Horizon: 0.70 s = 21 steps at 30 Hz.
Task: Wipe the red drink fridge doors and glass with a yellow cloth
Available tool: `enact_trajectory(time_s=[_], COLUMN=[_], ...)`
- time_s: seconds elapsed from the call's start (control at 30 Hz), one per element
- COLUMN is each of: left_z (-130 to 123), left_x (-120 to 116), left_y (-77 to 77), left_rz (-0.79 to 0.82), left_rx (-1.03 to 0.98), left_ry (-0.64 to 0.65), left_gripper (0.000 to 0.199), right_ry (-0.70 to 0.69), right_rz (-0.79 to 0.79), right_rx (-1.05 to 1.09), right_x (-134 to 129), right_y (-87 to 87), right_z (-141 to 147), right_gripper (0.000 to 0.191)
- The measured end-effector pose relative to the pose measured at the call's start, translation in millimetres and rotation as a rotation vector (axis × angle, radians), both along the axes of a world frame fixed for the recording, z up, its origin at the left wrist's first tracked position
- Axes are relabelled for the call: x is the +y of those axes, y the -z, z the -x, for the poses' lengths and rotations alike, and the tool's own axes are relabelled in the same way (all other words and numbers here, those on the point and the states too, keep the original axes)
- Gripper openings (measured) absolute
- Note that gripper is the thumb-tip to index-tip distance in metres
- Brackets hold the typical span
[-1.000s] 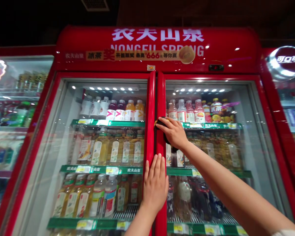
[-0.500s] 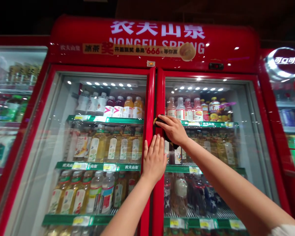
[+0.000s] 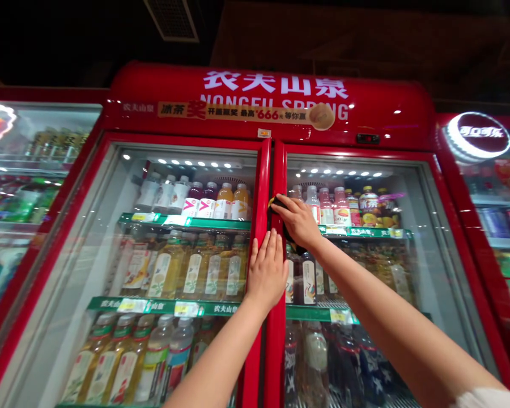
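My right hand (image 3: 300,221) is closed on a black cloth (image 3: 296,247) with a yellow edge, pressed against the red frame (image 3: 274,345) of the right cooler door. Part of the cloth hangs below the palm; the rest is hidden under the fingers. Just lower and to the left, my left hand (image 3: 268,275) lies flat with fingers stretched out, across the door frames where the two doors meet. It holds nothing. Behind the glass, bottled drinks (image 3: 195,272) stand in rows on both sides.
The red drinks cooler (image 3: 391,122) has a lit sign across its top. Green-edged shelves (image 3: 187,221) carry price tags. Another cooler (image 3: 8,187) stands at the left, and one with a round lit sign (image 3: 478,136) at the right. A ceiling vent (image 3: 172,20) is above.
The view has tilted up, so the cooler sits lower in the picture. Both hands have moved slightly up along the door frame, my right still pressing the cloth.
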<state>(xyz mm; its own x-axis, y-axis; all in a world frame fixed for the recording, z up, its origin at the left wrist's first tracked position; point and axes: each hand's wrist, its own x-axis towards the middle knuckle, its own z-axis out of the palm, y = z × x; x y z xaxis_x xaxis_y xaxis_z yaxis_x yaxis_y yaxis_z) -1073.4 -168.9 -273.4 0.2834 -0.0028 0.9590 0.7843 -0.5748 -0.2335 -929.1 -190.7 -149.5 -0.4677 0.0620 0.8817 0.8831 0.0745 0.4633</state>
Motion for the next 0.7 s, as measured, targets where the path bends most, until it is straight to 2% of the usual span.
enact_trajectory(time_s=[0.07,0.1,0.27,0.33,0.37,0.4,0.47,0.7], left_z=[0,1,1,2,3,3,4,6], left_x=[0,1,4,3,3,2,0,-8], left_y=[3.1,4.1,6.8,9.7,12.1,15.0,22.6,51.6], left_rz=[-0.007,-0.013,-0.038,-0.03,-0.024,-0.018,-0.007,0.053], left_rx=[0.007,0.008,0.0,0.0,0.001,0.001,0.0,-0.004], left_ry=[0.003,0.007,0.008,0.001,0.0,0.001,0.005,-0.005], left_gripper=[0.063,0.064,0.07,0.072,0.072,0.072,0.073,0.078], right_ry=[0.024,0.036,0.047,0.033,0.027,0.022,0.014,0.03], right_rz=[0.008,0.005,-0.046,-0.053,-0.05,-0.042,-0.017,0.09], right_rx=[-0.036,-0.032,0.091,0.112,0.114,0.112,0.1,-0.051], right_x=[-2,-2,2,4,5,5,3,-12], right_y=[4.8,0.4,-58.6,-72.1,-72.5,-68.6,-50.1,44.3], right_z=[-1,-1,8,10,10,9,7,-6], right_gripper=[0.041,0.041,0.042,0.043,0.044,0.044,0.044,0.042])
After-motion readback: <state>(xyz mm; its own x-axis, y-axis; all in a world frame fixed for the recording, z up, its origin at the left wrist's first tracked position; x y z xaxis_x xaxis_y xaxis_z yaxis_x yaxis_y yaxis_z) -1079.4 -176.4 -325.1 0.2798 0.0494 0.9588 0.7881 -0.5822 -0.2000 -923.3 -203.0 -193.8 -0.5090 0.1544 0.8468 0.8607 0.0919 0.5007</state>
